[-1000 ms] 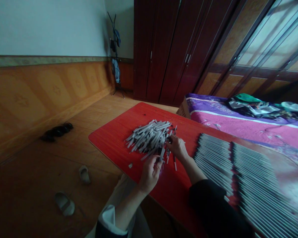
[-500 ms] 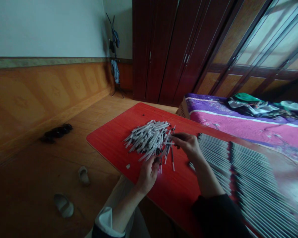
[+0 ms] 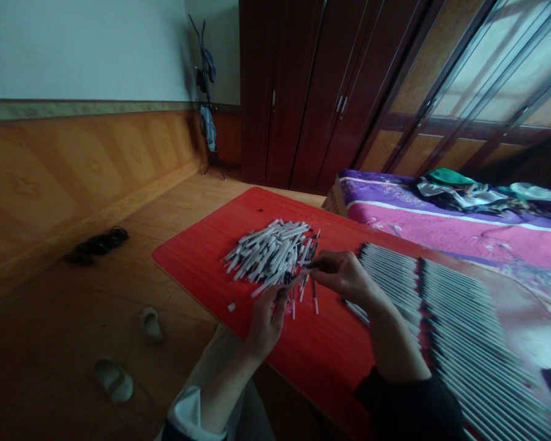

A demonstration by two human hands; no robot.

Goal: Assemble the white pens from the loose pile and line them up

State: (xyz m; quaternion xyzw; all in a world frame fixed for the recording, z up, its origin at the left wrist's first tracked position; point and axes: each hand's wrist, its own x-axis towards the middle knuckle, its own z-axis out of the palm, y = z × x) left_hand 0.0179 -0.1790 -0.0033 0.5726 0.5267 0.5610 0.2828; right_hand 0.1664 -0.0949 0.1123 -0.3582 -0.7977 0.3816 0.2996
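Beside stick pile (image 3: 266,252) | left hand (image 3: 266,317), right hand (image 3: 342,275): fingers pinched together on one thin piece (image 3: 296,282) | stick rows (image 3: 477,331) right of pile

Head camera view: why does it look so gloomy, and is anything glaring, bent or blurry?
In the head view, light is dim and bluish, the floor darkest at lower left; in that view, pale sheen washes the right end of the table; there too, the wardrobe leans, perhaps lens distortion; the thin piece at the left hand looks too soft to make out.
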